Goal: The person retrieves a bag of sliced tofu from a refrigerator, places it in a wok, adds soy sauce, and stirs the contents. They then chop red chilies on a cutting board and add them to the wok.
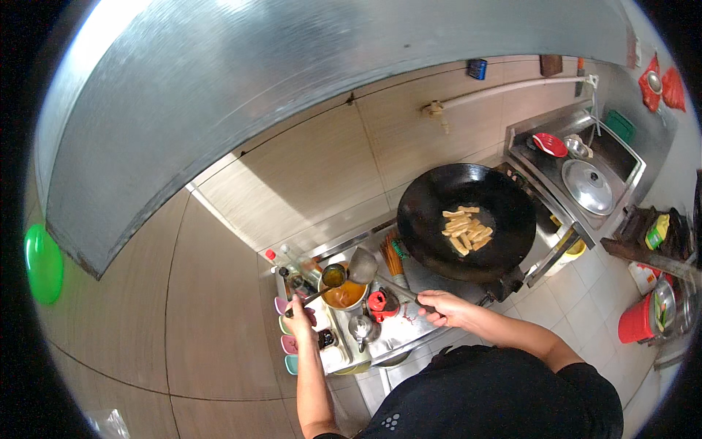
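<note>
My left hand (301,318) grips the handle of a small ladle (334,275), its bowl held over a pot of orange-brown liquid (343,296). In my right hand (441,307) is the handle of a larger metal wok ladle (362,265). The two ladle heads are close together above the pot; whether they touch I cannot tell. A big black wok (422,219) sits on the stove to the right, with pale golden strips of food (465,229) in its bottom.
A bamboo wok brush (394,255), a red-topped container (378,304) and a metal jug (363,329) stand on the steel counter. Bottles (299,269) and pastel seasoning boxes (289,344) line the left end. A sink unit holds a pot lid (588,186). The range hood (274,66) hangs overhead.
</note>
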Demonstrator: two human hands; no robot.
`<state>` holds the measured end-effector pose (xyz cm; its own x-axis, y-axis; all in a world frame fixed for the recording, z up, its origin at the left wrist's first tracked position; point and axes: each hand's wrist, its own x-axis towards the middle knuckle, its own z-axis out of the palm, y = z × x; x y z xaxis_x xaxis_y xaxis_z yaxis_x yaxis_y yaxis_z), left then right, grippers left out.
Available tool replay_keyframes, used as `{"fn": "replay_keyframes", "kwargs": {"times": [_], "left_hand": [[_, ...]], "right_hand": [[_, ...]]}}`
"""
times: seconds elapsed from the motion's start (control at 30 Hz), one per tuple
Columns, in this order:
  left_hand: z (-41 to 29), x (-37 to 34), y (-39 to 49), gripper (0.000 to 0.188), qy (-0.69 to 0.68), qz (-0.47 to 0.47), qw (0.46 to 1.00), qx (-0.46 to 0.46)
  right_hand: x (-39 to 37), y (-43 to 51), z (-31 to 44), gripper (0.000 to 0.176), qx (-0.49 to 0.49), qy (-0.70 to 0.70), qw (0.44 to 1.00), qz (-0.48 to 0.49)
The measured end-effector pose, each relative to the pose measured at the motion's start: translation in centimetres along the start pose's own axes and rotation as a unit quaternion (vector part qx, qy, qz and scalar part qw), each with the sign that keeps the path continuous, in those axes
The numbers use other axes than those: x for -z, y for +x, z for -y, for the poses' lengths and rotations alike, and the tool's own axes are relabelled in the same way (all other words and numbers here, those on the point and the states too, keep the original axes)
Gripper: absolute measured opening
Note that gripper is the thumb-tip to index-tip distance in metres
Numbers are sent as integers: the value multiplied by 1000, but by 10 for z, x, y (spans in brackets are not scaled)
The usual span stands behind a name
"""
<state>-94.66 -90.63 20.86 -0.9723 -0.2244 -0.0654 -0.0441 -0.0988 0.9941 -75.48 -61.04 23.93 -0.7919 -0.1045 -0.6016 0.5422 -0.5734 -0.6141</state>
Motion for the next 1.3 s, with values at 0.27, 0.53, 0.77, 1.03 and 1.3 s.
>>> {"fn": "replay_keyframes", "kwargs": {"times": [0.27,0.53,0.77,1.03,1.3], "left_hand": [[-74,-44,-35,36,3,117,993,-14],[-81,-161,-90,31,-39,239,970,9],[4,-275,-140,21,79,323,943,-10],[33,-346,-172,10,217,352,847,-334],[29,-334,-190,7,256,391,799,-379]], "right_hand": [[36,-44,7,9,-53,180,977,103],[124,-154,38,26,162,118,980,-6],[226,-196,48,45,212,-88,948,-220],[288,-224,28,55,217,-27,952,-214],[283,-214,32,55,223,-28,958,-177]]}}
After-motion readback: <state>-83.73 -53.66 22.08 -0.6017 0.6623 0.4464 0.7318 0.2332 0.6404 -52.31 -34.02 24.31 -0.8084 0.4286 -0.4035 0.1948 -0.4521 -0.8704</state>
